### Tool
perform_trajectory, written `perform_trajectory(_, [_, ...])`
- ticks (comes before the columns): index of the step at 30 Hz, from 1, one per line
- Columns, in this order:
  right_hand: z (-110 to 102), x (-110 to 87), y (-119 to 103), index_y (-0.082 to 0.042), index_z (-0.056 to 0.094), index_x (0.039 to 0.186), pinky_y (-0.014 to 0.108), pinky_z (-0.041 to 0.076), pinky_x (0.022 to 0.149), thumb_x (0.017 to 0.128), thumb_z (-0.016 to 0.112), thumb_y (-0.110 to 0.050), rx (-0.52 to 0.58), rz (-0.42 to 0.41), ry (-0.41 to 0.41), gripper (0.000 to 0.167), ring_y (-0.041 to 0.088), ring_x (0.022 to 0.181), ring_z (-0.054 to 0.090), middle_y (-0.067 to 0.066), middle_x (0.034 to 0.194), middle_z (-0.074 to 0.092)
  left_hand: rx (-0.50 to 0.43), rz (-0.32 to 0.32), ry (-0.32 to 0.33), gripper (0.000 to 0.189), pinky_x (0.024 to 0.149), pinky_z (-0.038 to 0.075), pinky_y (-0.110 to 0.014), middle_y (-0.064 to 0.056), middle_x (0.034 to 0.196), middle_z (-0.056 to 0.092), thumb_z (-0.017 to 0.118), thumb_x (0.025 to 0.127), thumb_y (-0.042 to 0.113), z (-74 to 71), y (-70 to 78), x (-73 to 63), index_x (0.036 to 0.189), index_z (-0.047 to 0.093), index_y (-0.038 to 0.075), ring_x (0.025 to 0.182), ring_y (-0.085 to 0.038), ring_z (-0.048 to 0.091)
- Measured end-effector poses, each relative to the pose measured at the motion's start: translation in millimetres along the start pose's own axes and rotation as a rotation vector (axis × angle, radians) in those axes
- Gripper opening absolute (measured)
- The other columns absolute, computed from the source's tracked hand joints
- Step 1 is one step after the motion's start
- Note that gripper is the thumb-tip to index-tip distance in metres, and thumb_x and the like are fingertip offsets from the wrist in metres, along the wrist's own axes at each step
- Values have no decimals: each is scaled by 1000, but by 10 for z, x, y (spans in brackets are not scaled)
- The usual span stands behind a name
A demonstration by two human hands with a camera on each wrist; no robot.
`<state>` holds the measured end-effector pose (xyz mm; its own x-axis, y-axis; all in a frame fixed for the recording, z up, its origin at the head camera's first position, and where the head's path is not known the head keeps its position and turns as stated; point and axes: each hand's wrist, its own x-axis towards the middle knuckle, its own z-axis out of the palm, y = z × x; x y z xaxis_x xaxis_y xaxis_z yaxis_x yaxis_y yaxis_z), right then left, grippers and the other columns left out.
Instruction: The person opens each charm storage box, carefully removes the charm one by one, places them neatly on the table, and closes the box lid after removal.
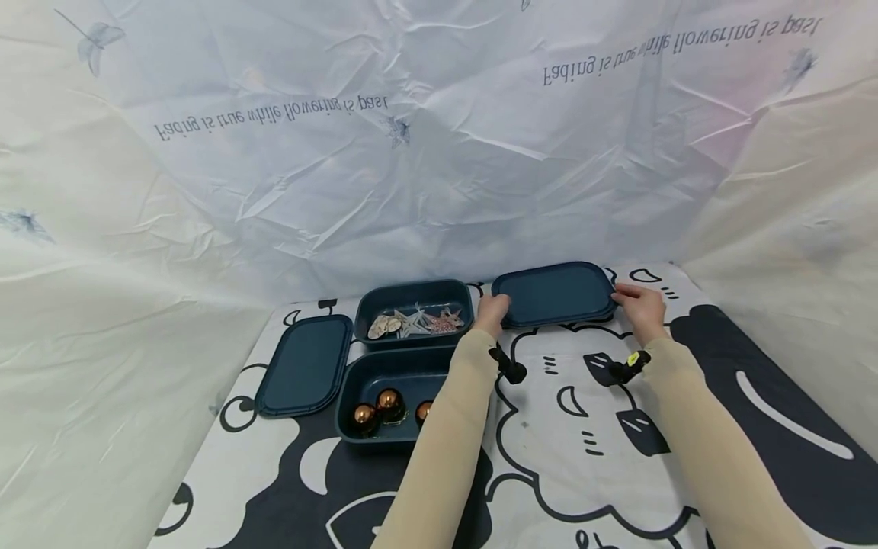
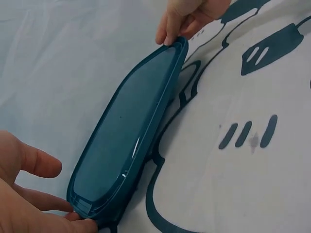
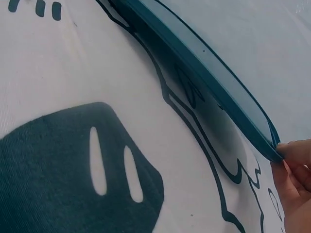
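In the head view, a dark blue lid with rounded corners lies between both hands at the back right of the table. My left hand holds its left end; in the left wrist view, the fingertips grip the corner while another finger sticks out apart. At the opposite end, my right hand pinches the rim between thumb and fingers. A shaded gap shows under the lid's near edge in the right wrist view.
Left of the lid stands a blue box with shells and starfish. A second blue box in front holds shiny copper-coloured balls, partly behind my left sleeve. Another lid lies at left. White sheeting hangs behind the table.
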<state>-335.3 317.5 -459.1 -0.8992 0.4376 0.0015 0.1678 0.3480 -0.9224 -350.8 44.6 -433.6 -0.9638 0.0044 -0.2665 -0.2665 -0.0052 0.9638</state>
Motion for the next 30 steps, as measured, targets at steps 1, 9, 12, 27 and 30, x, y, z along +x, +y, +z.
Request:
perform_trajectory(1, [8, -6, 0, -4, 53, 146, 45, 41, 111, 104, 57, -12, 3, 1, -5, 43, 34, 139, 44, 20, 148, 50, 2, -2, -1, 61, 116, 31, -53, -20, 162, 25, 50, 105, 14, -8, -12, 0, 159, 25, 0, 148, -41, 25])
perform_trajectory(9, [52, -32, 53, 1, 55, 143, 45, 42, 110, 103, 58, -10, -25, -5, -13, 42, 35, 137, 46, 22, 147, 51, -16, -21, -3, 64, 116, 30, -55, -19, 162, 23, 52, 104, 14, -34, -46, 15, 160, 21, 2, 148, -41, 24])
perform_trajectory(12, [63, -36, 88, 1, 54, 143, 45, 42, 110, 102, 59, -10, -39, 4, -19, 43, 35, 137, 46, 23, 144, 52, -21, -37, 1, 65, 116, 31, -54, -18, 163, 22, 52, 104, 13, -30, -45, 37, 160, 21, 4, 148, -41, 23])
perform_trajectory(27, [109, -24, 176, 1, 53, 145, 46, 43, 109, 104, 54, -8, -64, 66, -22, 42, 37, 137, 45, 24, 147, 50, 60, -54, -51, 64, 114, 34, -54, -18, 162, 24, 55, 103, 16, -7, -53, 43, 159, 26, 3, 146, -39, 28])
perform_trajectory(30, [116, -23, 168, 1, 53, 145, 46, 44, 108, 104, 54, -7, -68, 64, -23, 42, 38, 136, 47, 24, 145, 52, 68, -65, -56, 63, 114, 34, -53, -19, 162, 23, 55, 103, 16, -4, -48, 59, 158, 28, 3, 146, -39, 29])
